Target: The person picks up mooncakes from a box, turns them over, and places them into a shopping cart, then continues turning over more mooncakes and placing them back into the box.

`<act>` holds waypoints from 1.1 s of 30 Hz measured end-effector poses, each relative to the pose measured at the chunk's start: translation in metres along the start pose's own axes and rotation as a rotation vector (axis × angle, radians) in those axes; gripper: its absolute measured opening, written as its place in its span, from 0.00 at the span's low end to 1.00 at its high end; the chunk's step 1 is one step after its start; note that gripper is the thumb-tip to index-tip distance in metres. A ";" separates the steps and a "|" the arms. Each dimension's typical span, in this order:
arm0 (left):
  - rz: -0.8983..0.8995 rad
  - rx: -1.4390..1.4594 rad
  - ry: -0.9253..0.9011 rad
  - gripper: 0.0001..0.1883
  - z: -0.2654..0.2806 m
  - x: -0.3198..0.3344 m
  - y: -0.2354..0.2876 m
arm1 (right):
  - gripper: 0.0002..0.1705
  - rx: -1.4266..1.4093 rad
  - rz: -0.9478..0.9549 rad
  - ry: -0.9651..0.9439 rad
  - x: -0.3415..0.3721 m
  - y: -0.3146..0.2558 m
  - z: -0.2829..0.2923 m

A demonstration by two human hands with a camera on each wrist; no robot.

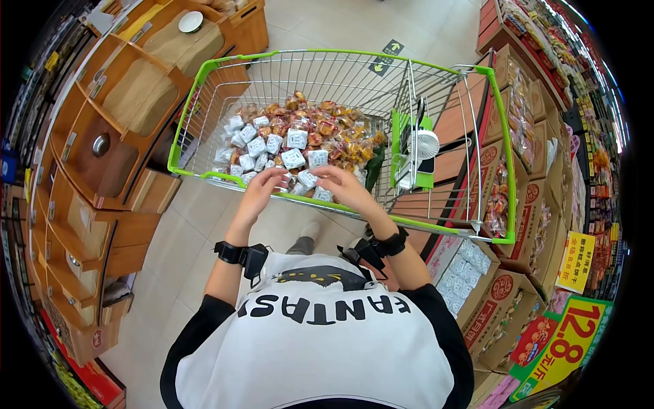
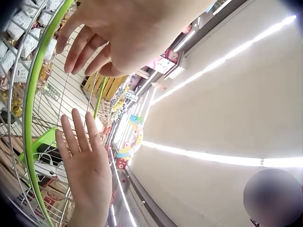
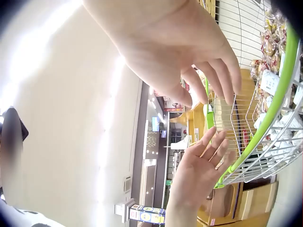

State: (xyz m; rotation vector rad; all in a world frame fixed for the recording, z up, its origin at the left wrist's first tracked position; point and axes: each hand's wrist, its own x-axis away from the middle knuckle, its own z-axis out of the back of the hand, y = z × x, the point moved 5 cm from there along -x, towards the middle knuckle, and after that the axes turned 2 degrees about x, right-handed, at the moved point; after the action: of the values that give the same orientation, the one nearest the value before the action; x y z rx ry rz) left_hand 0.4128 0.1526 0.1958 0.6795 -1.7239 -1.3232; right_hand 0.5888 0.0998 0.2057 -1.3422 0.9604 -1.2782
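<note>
A wire shopping cart with a green rim [image 1: 306, 202] holds a heap of white wrapped packets [image 1: 297, 139] and red-and-gold wrapped pieces [image 1: 340, 129]. At the cart's near side are both hands, the left [image 1: 260, 192] and the right [image 1: 346, 188], held apart with nothing between them. In the left wrist view the left hand [image 2: 123, 35] has loosely bent fingers, and the right hand [image 2: 86, 168] shows its palm with straight fingers. The right wrist view shows the right hand [image 3: 175, 52] relaxed and the left hand [image 3: 194, 172] palm out, both beside the green rim [image 3: 270, 111].
Wooden display bins [image 1: 139, 95] with a white bowl [image 1: 191, 22] line the left. To the right stand cardboard boxes [image 1: 501, 307] of packaged goods and a yellow-green price sign [image 1: 562, 347]. Inside the cart is a seat with a white, round-headed device [image 1: 424, 144]. Tiled floor [image 1: 170, 273] surrounds the feet.
</note>
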 end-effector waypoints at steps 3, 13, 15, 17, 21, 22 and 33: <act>-0.015 -0.004 -0.040 0.13 -0.021 -0.002 0.004 | 0.16 0.001 0.008 0.017 0.016 -0.002 0.007; -0.033 -0.033 -0.408 0.11 -0.113 0.001 0.013 | 0.14 -0.192 0.028 0.092 0.081 0.009 0.030; 0.005 -0.062 -0.499 0.11 -0.131 0.004 0.018 | 0.14 -0.234 0.021 0.155 0.098 0.014 0.041; -0.006 -0.096 -0.566 0.11 -0.147 0.003 0.017 | 0.14 -0.278 0.016 0.227 0.114 0.013 0.052; 0.027 -0.099 -0.674 0.11 -0.181 0.004 0.018 | 0.13 -0.308 -0.039 0.360 0.148 0.019 0.069; 0.035 -0.111 -0.712 0.11 -0.190 0.005 0.020 | 0.13 -0.326 -0.016 0.385 0.155 0.021 0.073; 0.094 -0.183 -1.077 0.12 -0.286 0.016 0.013 | 0.13 -0.455 -0.026 0.720 0.242 0.027 0.102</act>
State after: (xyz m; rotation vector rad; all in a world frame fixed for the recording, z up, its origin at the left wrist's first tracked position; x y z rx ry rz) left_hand 0.6528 0.0009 0.2394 -0.3220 -2.3327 -1.9161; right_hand 0.7221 -0.1265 0.2314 -1.2291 1.8192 -1.6714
